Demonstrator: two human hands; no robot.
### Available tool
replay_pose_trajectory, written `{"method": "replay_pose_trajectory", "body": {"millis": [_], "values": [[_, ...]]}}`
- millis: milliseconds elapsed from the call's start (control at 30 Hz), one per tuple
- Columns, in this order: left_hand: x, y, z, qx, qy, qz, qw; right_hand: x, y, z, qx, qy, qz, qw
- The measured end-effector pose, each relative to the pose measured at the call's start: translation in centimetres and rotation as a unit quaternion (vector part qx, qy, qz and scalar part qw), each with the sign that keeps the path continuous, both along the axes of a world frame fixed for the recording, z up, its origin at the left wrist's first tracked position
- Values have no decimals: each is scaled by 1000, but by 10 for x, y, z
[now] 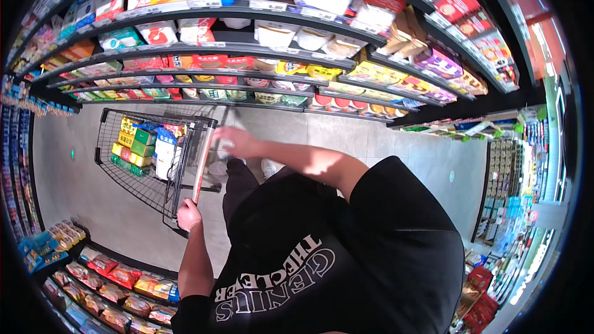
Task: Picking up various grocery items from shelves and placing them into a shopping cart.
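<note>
My left hand (189, 215) is closed around the near end of a shopping cart's handle bar (202, 167). Blurred by motion, my right hand (237, 141) is beside the bar's other end with its fingers apart and nothing visible in them. The wire shopping cart (134, 193) stands in front of me. Inside it are a white and blue bag (165, 153), a green box (143, 142), yellow packages (127, 132) and green-wrapped packs (125, 165).
Tiered shelves (232, 46) of bagged and boxed goods run along my right side. On my left stands a lower display (125, 287) of packaged food. Another shelf unit (16, 162) rises beyond the cart. Grey tile floor (69, 185) lies between them.
</note>
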State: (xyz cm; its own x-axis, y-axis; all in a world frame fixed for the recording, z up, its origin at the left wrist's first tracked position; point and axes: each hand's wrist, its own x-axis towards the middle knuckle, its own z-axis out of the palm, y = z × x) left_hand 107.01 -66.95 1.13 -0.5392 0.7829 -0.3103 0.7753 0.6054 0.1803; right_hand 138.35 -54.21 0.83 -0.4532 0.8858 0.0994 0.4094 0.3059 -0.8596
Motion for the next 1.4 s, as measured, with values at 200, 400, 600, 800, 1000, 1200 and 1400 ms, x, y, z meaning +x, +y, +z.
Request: {"method": "replay_pose_trajectory", "body": {"millis": [200,400,600,800,1000,1200,1400], "values": [[14,-3,-1,-7,10,24,1000,174,33,-13,3,7,-402,916],[25,-10,10,-6,-19,34,999,250,53,29,25,109,-459,881],[24,-2,9,-20,-44,49,998,213,109,7,-20,208,-344,915],[17,-6,13,-30,-40,95,994,112,163,44,-122,278,-248,920],[12,3,11,-57,-58,119,990,53,224,44,-116,260,-176,942],[7,18,14,-72,-67,115,988,10,295,40,-61,210,-255,942],[-6,11,9,-44,-72,151,985,-53,339,84,-130,332,-268,895]]}}
